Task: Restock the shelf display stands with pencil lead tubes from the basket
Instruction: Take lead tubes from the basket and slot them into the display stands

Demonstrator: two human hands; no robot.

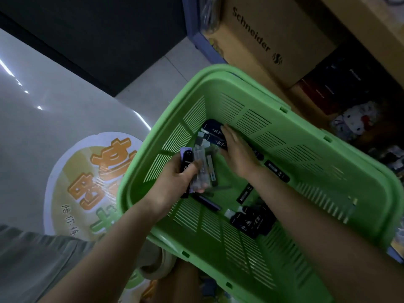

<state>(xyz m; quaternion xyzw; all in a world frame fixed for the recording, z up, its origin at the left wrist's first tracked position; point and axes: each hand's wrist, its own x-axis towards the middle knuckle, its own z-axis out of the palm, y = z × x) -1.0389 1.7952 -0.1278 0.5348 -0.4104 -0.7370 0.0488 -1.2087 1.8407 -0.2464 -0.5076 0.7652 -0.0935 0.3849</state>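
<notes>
Downward: one green basket, two hands inside. Left hand grips a bunch of roughly four lead tubes; right hand lies flat-fingered on two dark tubes at the far corner — three loose tubes and one dark heap leave bare floor between.

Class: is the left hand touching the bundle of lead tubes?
Touching. The head view shows the left hand gripping the bundle of lead tubes, thumb across them.
</notes>
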